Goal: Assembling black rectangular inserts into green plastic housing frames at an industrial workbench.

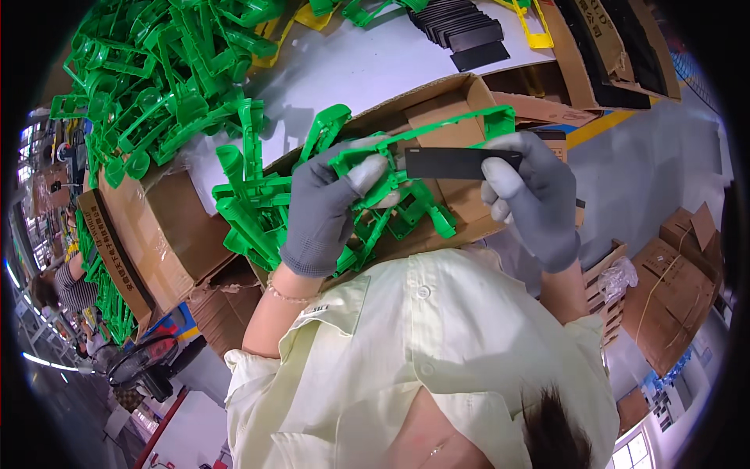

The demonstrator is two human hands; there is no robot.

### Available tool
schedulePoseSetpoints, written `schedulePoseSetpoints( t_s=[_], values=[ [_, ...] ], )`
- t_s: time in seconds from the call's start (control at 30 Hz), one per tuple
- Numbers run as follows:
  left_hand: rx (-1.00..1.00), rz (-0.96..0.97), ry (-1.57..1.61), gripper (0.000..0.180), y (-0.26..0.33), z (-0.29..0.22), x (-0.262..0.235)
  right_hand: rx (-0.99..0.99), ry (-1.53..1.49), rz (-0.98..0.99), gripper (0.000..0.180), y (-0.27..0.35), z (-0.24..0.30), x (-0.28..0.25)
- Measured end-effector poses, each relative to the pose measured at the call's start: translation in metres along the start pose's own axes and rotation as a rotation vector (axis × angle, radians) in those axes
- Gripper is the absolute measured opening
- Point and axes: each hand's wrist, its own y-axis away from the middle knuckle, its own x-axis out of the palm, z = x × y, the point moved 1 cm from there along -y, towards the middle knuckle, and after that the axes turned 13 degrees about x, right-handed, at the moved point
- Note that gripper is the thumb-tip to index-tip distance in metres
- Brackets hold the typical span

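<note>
Black strip point(449, 162): held up nearly level above the open carton point(445, 95), its right end between the fingers of the right hand point(539, 199), its free left end pointing at the left hand point(324, 205).
Right fingers: pinching the strip, the thumb point(501, 178) flat on its near face, the others bent behind it; the glove is grey with pale tips.
Left fingers: closed around a green frame point(498, 121), the thumb point(367, 174) on its near side, just beside the strip's free end.
Green frame: slanting up to the right from the left hand, its long bar passing above the strip; whether the 2 pieces touch, I cannot tell from here.
Carton below: more green parts point(273, 211) heaped in and over it, partly covered by the left hand and wrist.
White tabletop point(344, 70): a big green pile point(180, 78) at left, a fanned stack of black strips point(461, 33) at the far side, yellow pieces point(539, 35) near it.
Hidden: the strip's right corner under the thumb, and most of the left fingers behind the frame.
Cut off: the green pile and yellow pieces, at the top edge.
Hard to make out: 1 person in a striped top point(72, 283), small at far left.
</note>
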Motion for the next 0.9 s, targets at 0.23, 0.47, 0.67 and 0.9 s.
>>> schedulePoseSetpoints(
  t_s=[0.23,0.47,0.67,0.9],
  values=[
    [-0.040,0.074,-0.033,0.029,-0.003,0.008,0.000,-0.131,0.245,-0.029,0.012,-0.007,-0.002,-0.007],
    [-0.053,0.078,-0.024,0.027,-0.006,0.013,0.004,-0.183,0.414,-0.125,0.014,-0.004,-0.004,-0.004],
    [-0.081,0.048,0.045,0.028,-0.008,0.016,0.004,-0.215,0.691,-0.258,0.016,-0.006,0.004,-0.004],
    [-0.075,0.074,0.098,0.026,-0.005,0.020,0.005,-0.172,0.558,-0.094,0.018,-0.014,-0.004,-0.011]
  ],
)
